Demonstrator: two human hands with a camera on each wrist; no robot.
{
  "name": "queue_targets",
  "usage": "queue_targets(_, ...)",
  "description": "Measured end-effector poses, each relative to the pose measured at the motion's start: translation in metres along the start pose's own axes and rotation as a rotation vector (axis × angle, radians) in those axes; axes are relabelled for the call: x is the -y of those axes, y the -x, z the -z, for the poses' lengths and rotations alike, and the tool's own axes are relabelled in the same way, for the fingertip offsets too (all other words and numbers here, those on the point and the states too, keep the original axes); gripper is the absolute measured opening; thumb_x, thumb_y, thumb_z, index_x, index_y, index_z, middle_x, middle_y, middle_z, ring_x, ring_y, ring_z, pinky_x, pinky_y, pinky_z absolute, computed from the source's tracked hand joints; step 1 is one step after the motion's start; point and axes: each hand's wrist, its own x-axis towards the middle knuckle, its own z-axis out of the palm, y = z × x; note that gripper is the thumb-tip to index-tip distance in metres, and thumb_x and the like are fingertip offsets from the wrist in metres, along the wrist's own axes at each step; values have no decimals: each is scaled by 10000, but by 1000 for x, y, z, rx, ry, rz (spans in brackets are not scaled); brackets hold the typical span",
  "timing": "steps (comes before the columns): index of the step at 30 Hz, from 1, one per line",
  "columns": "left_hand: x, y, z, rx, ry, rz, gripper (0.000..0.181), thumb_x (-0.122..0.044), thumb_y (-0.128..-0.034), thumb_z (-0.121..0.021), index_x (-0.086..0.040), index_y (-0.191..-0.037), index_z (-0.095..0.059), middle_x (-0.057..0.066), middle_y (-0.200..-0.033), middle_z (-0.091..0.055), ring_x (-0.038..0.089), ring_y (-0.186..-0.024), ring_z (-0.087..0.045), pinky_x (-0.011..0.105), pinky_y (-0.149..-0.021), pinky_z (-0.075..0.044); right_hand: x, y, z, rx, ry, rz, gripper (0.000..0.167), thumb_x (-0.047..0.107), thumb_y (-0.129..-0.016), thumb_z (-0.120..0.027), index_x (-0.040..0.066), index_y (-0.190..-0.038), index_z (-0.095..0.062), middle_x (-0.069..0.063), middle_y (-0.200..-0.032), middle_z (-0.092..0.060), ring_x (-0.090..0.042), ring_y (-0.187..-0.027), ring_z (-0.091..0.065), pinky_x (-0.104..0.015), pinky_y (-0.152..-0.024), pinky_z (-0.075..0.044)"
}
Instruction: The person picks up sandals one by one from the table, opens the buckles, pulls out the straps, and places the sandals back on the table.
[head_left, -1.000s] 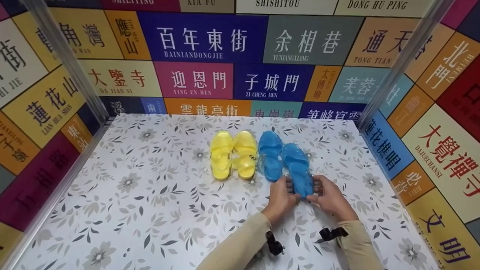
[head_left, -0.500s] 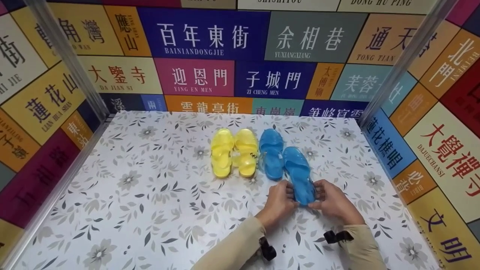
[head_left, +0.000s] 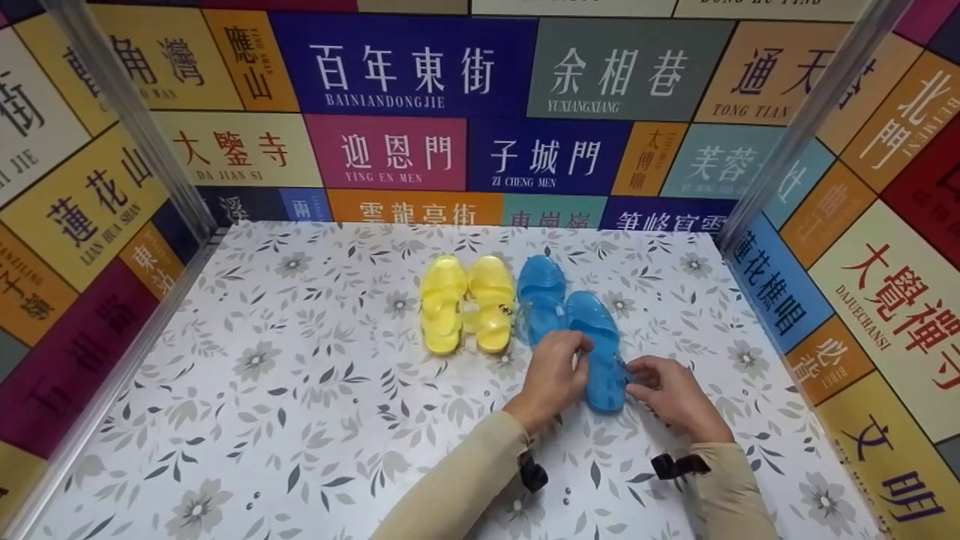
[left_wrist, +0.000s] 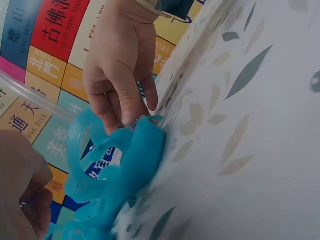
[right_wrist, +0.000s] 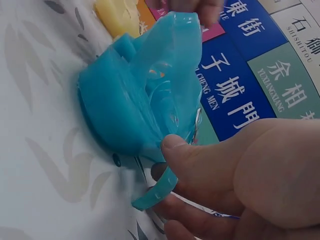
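Note:
A blue jelly sandal [head_left: 604,382], toe away from me, lies on the floral surface, set nearer to me than its blue mate [head_left: 541,289]. My left hand [head_left: 551,379] is at its left side, fingers curled, and seems to pinch the strap; the fingertips are partly hidden. On the right side, my right hand [head_left: 671,394] pinches a loose strap end [right_wrist: 159,192] between thumb and fingers, plain in the right wrist view. In the left wrist view, the raised ankle strap [left_wrist: 75,145] stands between both hands. My left hand covers the mate's heel.
A pair of yellow sandals, the left one [head_left: 442,304] and the right one [head_left: 491,304], stands side by side left of the blue pair. Walls of coloured sign panels [head_left: 405,71] enclose the white floral-patterned surface [head_left: 300,412] at the back and sides.
The right-hand blue sandal has been drawn toward me. My left hand has left the heel and moved up along its left side; my right hand has shifted from the heel to the strap.

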Motion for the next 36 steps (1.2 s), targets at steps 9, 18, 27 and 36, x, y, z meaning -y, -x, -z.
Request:
queue_targets(9, -5, -25, -20, 318, -362, -221, 143, -240, -1040, -669, -219, -1047, -810, -74, -999, -778, 118, -983, -704, 281, -882, -536, -1, -9, -6, -90, 62, 115, 216, 13, -928, -763, -5, -1143, -756, -158, -1057, -775, -317, -935, -744, -437, -813, -595)
queue_targets(18, -9, -27, -32, 505, -377, -15, 115, -298, -996, -736, -276, -1067, -824, -89, -1004, -735, 117, -983, -688, 332, -847, -496, -5, -4, -9, -138, 64, 142, 177, 4, -948, -741, 43, -1117, -779, -108, -1051, -788, -286, -956, -750, -395, -841, -598)
queue_targets(27, -10, -43, -37, 532, -328, 55, 162, -206, -928, -795, -276, -1068, -836, -115, -999, -777, 121, -957, -701, 320, -887, -530, -4, -9, -5, -152, 73, 150, 148, 13, -944, -748, 41, -1084, -786, -120, -1043, -790, -301, -948, -756, -369, -827, -598)
queue_targets(36, -9, -47, -39, 528, -262, 89, 149, -155, -884, -828, -219, -1019, -828, -109, -942, -753, 85, -897, -683, 218, -826, -539, -6, -11, -4, -178, 102, 198, 125, 15, -945, -751, 40, -1056, -804, -95, -1015, -794, -279, -912, -756, -333, -791, -607)
